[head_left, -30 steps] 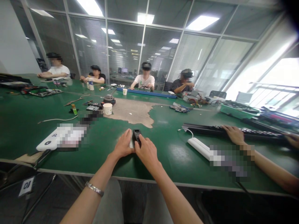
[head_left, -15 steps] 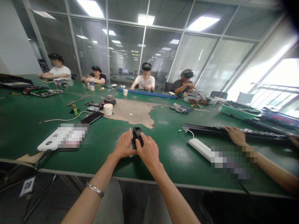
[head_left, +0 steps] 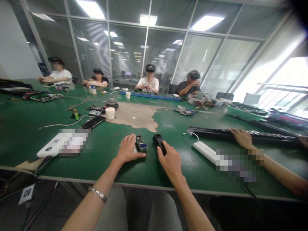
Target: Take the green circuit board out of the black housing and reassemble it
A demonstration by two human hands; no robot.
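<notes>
My left hand point(head_left: 127, 150), with a metal bracelet at the wrist, is closed round a small green circuit board point(head_left: 141, 144) that carries a blue screen and metal sockets. Its thumb lies along the board's near edge and the fingers are on the far left side. To the right, my right hand point(head_left: 169, 158) grips a black plastic casing point(head_left: 159, 143), an oblong shell with a cut-out at its far end. Board and casing are apart, with green table top between them. The undersides of both are hidden.
A white power bank point(head_left: 49, 148) and a phone point(head_left: 94, 122) lie left, near a paper cup point(head_left: 110, 113). On the right are a white power strip point(head_left: 206, 152) and a co-worker's hand point(head_left: 242, 138) on a long black bar point(head_left: 211, 134). Several people sit across the table.
The black casing has come off the circuit board. My right hand has carried it to the right, while the board stays in my left hand and now shows its screen.
</notes>
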